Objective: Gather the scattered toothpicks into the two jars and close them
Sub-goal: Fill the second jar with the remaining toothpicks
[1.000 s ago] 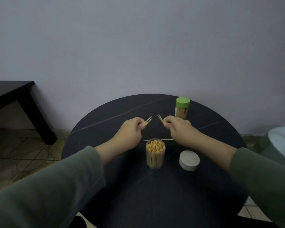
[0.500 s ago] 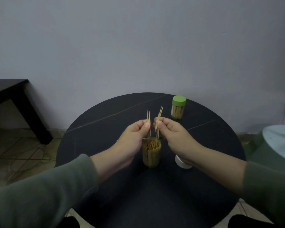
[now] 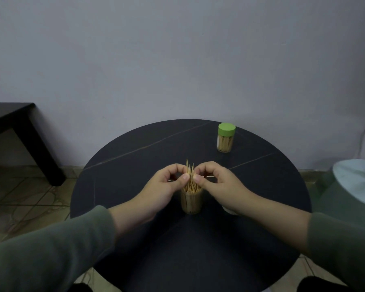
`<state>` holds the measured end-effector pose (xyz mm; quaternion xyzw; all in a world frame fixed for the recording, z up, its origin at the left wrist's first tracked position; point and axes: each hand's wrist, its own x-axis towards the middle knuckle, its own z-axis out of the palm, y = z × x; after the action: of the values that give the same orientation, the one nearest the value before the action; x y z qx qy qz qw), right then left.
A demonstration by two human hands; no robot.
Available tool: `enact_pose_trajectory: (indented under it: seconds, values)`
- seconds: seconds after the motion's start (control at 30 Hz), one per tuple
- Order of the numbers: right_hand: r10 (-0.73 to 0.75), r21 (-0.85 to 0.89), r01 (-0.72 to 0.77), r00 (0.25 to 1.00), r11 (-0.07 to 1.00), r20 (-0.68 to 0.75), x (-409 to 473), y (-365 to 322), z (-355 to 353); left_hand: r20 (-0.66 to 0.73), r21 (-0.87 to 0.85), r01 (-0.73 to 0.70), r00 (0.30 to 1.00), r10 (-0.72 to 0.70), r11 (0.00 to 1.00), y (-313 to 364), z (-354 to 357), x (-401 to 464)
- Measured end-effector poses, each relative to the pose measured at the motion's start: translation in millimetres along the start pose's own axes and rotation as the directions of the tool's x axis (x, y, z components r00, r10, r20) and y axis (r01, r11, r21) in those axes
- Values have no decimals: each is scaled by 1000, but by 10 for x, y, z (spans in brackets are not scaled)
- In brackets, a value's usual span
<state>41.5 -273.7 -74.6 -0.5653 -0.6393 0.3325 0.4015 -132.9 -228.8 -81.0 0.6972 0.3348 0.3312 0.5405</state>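
An open clear jar (image 3: 191, 202) packed with toothpicks stands at the middle of the round black table (image 3: 135, 157). My left hand (image 3: 162, 190) and my right hand (image 3: 216, 186) meet just above its mouth, and each pinches a few upright toothpicks (image 3: 190, 172) whose lower ends dip into the jar. One loose toothpick (image 3: 209, 176) lies flat on the table behind my hands. A second jar (image 3: 225, 137), shut with a green lid, stands at the back right. The white lid (image 3: 228, 210) is almost hidden under my right wrist.
A dark low table (image 3: 19, 131) stands at the left by the wall. A pale round object (image 3: 358, 182) sits off the table's right side. Tiled floor lies to the left below.
Both hands lifted their toothpicks off the table, turned them upright, brought them together and lowered them onto the open jar's mouth. The view has shifted slightly.
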Motion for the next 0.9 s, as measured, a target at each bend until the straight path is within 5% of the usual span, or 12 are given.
enact_pose_trajectory:
  seconds: [0.23,0.37,0.5,0.9]
  values:
    - [-110,-191,113,994,975,25,17,33,-187,-2,175,-155,987,158,972,-46,-148,8]
    - [-91,-298,130,986,946,142,-16,7,-262,164,569,-392,915,368,723,31,-208,-19]
    - [-14,-463,121,973,878,229,-42,-68,-248,341,731,-516,843,416,447,51,-175,-50]
    - [-55,-461,156,973,874,225,-16,-120,-227,442,787,-585,757,482,196,7,-364,4]
